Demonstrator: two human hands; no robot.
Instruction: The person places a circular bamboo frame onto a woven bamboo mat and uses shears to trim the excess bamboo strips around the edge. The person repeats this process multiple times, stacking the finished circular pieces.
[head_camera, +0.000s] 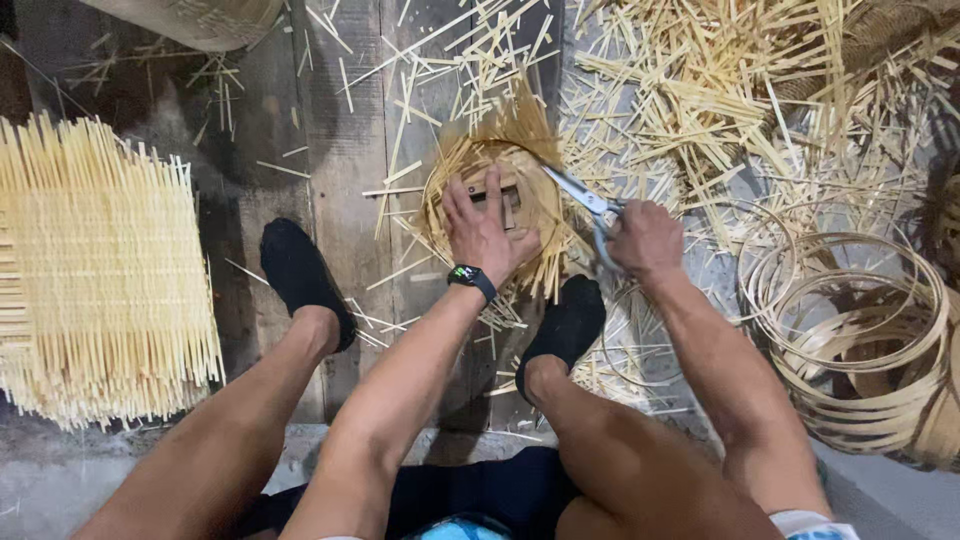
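Note:
A small round woven bamboo basket (540, 200) lies on the floor between my feet, with loose strip ends sticking out around its rim. My left hand (483, 232) presses flat on its middle, over a small wooden block (506, 196); a dark watch sits on that wrist. My right hand (645, 237) grips the handles of grey metal scissors (582, 198). Their blades point up-left and meet the basket's right rim among the protruding strips.
A stack of woven bamboo mats (100, 270) lies at the left. Bamboo hoops (850, 320) are piled at the right. Cut bamboo strips (700, 90) litter the floor ahead. My feet in black socks (300, 275) rest on wooden planks (345, 130).

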